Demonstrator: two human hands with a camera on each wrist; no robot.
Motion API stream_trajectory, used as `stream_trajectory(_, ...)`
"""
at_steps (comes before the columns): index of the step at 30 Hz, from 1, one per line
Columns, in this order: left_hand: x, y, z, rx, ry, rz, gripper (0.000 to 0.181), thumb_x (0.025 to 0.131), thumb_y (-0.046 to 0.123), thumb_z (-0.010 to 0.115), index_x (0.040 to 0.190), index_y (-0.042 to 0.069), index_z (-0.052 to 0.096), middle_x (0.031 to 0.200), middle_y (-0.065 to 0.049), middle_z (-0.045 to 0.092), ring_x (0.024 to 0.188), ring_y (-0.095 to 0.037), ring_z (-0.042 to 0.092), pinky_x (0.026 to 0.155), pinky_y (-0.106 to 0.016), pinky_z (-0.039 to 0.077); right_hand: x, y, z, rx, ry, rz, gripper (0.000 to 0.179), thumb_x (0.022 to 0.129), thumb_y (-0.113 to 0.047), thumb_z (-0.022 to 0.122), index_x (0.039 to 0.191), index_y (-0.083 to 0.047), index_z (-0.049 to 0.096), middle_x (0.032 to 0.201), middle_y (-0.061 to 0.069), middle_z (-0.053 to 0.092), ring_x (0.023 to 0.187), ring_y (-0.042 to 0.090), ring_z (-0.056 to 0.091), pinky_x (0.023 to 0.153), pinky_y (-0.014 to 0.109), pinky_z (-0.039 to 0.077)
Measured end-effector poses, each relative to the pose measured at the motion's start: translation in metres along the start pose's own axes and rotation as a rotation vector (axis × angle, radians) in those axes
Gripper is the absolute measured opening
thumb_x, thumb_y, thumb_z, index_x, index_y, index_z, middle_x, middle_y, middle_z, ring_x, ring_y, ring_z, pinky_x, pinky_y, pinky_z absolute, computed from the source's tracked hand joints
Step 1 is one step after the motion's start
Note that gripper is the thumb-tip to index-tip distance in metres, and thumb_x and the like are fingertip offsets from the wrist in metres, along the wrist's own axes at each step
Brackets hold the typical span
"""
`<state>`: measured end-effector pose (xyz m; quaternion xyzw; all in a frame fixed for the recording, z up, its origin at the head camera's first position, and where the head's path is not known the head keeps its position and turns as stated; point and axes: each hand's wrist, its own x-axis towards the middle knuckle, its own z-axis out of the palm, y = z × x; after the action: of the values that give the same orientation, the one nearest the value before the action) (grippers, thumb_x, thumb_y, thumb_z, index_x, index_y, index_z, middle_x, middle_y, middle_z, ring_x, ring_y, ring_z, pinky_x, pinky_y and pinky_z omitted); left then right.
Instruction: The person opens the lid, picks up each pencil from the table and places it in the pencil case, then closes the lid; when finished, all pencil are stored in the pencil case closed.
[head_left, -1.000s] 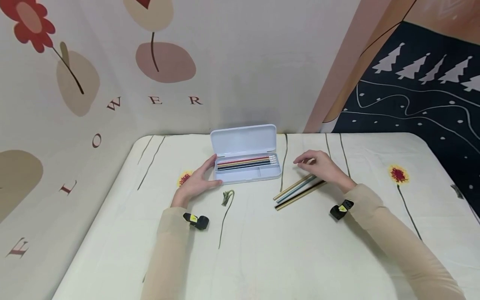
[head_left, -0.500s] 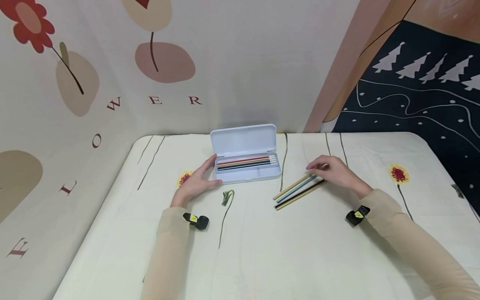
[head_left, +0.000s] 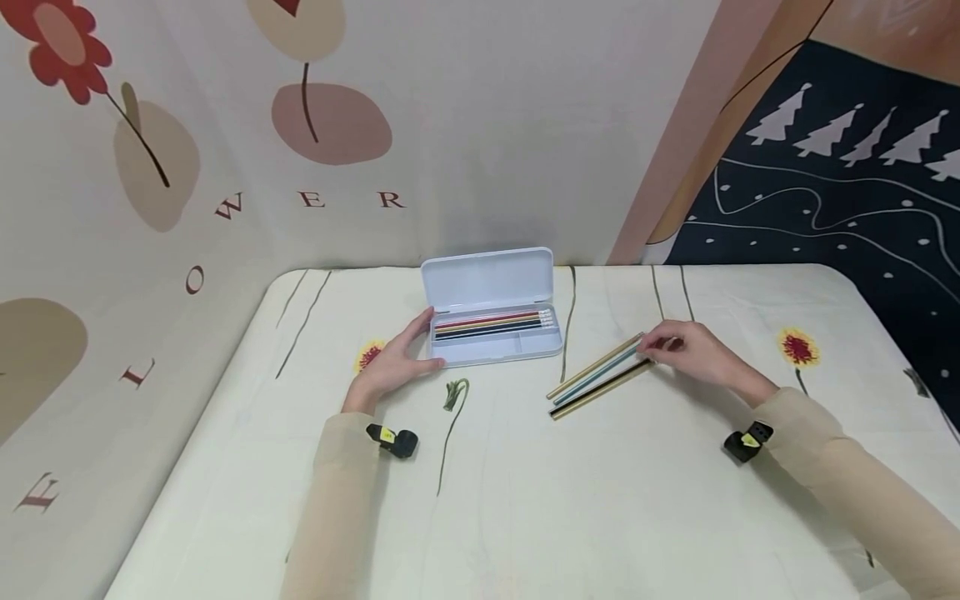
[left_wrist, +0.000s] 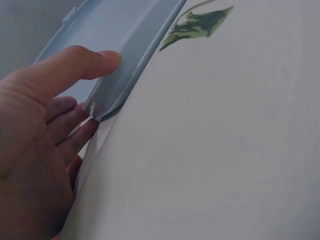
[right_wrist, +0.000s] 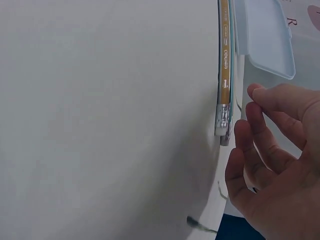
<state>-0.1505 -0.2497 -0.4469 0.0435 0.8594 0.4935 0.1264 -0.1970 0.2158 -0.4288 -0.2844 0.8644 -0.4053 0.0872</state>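
A pale blue pencil case [head_left: 489, 283] stands with its lid raised, and several pencils [head_left: 491, 326] lie in its long compartment. At its left end my left hand [head_left: 388, 368] holds it, the thumb [left_wrist: 102, 62] on the front wall and the other fingers at the side. Several loose pencils, gold, teal and black, lie slantwise on the cloth to the right; one is a gold pencil [right_wrist: 225, 70] with a white eraser. My right hand [head_left: 696, 350] hovers beside their far ends, fingers loosely bent, thumb near the index finger, nothing held.
A flower-patterned white cloth [head_left: 480, 517] covers the table; the green leaf and stem in front of the case are printed on it. Behind the case rises a printed curtain [head_left: 510, 167], with a dark tree-patterned cloth [head_left: 810, 200] at right.
My right hand has moved right and toward me, from above the pencils to their far ends, with its fingers drawn closer together. Left hand, case and pencils stay where they were.
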Motion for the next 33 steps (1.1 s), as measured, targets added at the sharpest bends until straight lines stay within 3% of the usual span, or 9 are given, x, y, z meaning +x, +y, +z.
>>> stream_trajectory(8,0.001,0.002,0.000,0.007,-0.001,-0.005,0.095,0.083,0.016,0.077,0.156,0.016,0.017,0.158,-0.007,0.024,0.145,-0.023,0.012,0.116,-0.047,0.011,-0.010,0.006,-0.003,0.034,-0.035,-0.035,0.014,0.088,0.003,0.065,0.099,-0.004,0.072,0.096,0.006,0.068,0.083,0.006,0.059,0.070,0.019,0.049)
stream_trajectory(19,0.001,0.002,0.001,0.006,0.001,-0.012,0.094,0.083,0.016,0.076,0.156,0.015,0.017,0.157,-0.009,0.024,0.145,-0.024,0.011,0.116,-0.048,0.009,-0.015,0.015,-0.002,0.104,-0.079,-0.025,0.015,0.087,0.004,0.066,0.098,-0.005,0.072,0.099,0.007,0.069,0.092,0.009,0.059,0.076,0.016,0.046)
stream_trajectory(33,0.000,0.003,0.000,-0.012,0.001,-0.009,0.094,0.083,0.015,0.076,0.156,0.015,0.017,0.157,-0.008,0.024,0.145,-0.024,0.012,0.116,-0.048,0.010,-0.016,0.016,0.000,0.043,-0.091,-0.051,0.017,0.084,0.002,0.072,0.097,-0.010,0.073,0.097,0.003,0.064,0.089,0.014,0.053,0.072,0.022,0.044)
